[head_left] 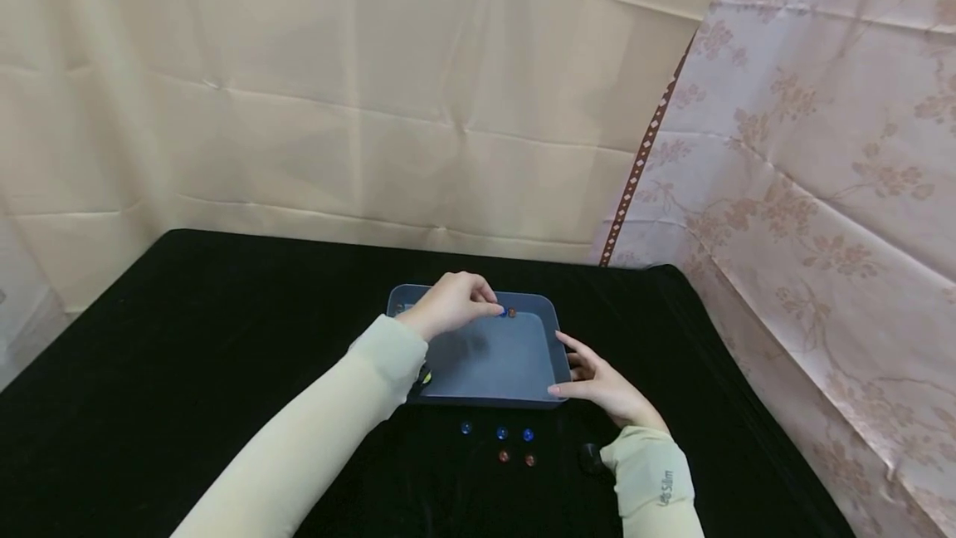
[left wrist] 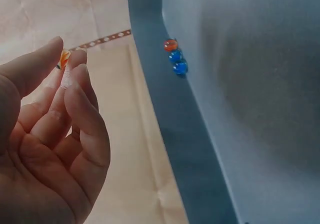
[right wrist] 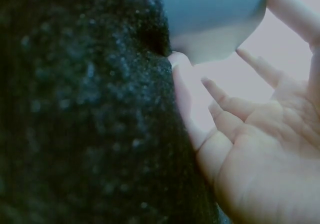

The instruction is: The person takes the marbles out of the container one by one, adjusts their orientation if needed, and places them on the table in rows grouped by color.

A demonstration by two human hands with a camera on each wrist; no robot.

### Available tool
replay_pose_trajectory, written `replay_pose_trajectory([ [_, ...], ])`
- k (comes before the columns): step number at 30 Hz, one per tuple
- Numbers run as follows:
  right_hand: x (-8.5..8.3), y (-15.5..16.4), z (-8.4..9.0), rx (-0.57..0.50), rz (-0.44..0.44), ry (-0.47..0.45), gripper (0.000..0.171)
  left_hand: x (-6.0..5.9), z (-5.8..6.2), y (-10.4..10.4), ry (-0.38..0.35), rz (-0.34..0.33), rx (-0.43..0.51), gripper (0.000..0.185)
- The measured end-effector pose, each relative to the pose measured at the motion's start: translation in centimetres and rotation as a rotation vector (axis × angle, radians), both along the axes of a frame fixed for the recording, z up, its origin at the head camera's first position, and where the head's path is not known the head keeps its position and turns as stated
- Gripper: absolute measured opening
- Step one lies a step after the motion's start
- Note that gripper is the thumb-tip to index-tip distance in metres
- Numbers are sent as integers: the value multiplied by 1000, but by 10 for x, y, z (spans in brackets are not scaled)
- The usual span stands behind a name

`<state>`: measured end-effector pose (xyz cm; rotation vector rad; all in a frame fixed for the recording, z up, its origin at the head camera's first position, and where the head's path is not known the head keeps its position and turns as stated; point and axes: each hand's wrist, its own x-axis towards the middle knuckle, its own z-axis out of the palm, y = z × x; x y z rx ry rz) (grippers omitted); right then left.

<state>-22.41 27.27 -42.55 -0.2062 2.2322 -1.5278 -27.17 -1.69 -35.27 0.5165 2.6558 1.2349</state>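
Note:
My left hand [head_left: 456, 301] is over the back of a shallow blue-grey tray [head_left: 493, 372]. Between thumb and fingertips it pinches a clear glass marble [left wrist: 64, 59] with an orange and yellow swirl. Inside the tray, an orange marble [left wrist: 170, 45] and two blue marbles, one of them the blue marble [left wrist: 180, 67] at the end, sit in a row along the wall. At the tray's right side, my right hand [head_left: 608, 388] holds the near corner, thumb at the front and fingers along the side.
On the black cloth [head_left: 246, 355] before the tray lie several loose marbles: blue ones such as the blue marble [head_left: 502, 433], and red-brown ones such as the marble [head_left: 530, 460]. A small black object [head_left: 591, 459] is by the right wrist. Curtains [head_left: 336, 106] stand behind the table.

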Motion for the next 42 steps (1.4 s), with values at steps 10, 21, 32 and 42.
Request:
replay_pose_trajectory([
  [10,0,3,-1,-3,25,-8,85,20,11,-4,81,-74,-30,18],
  [21,2,2,-4,3,11,-27,86,47,11,-9,149,-175,-79,12],
  [32,1,0,-3,-29,41,-22,89,73,5,-13,145,-246,-68,13],
  [42,0,0,-1,-9,21,-12,88,96,-12,-16,136,-324,-63,12],
])
